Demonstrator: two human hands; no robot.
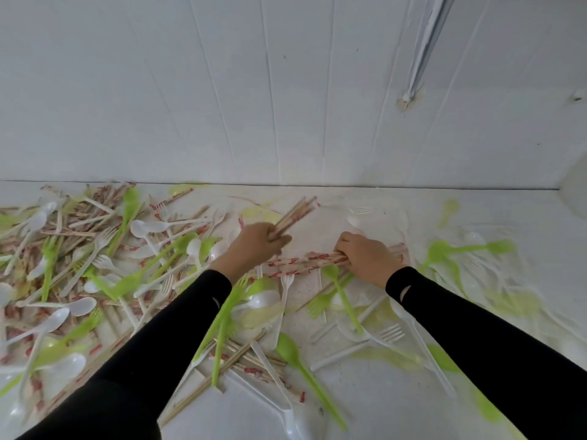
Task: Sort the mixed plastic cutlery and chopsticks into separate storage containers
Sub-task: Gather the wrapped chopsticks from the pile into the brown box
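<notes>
Though blurry — two hands (254, 246) (365, 255), two chopstick bundles (295, 214) (305, 262)

Red-printed wooden chopsticks (106, 196), white spoons (140, 228) and green forks (49, 258) lie jumbled together; one chopstick bundle (297, 212) tilts upward, a second bundle (301, 263) lies nearly flat

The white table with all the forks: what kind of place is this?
Probably a plain sorting workspace: a bare white panelled wall, a white table, and a heap of plastic cutlery and chopsticks.
</notes>
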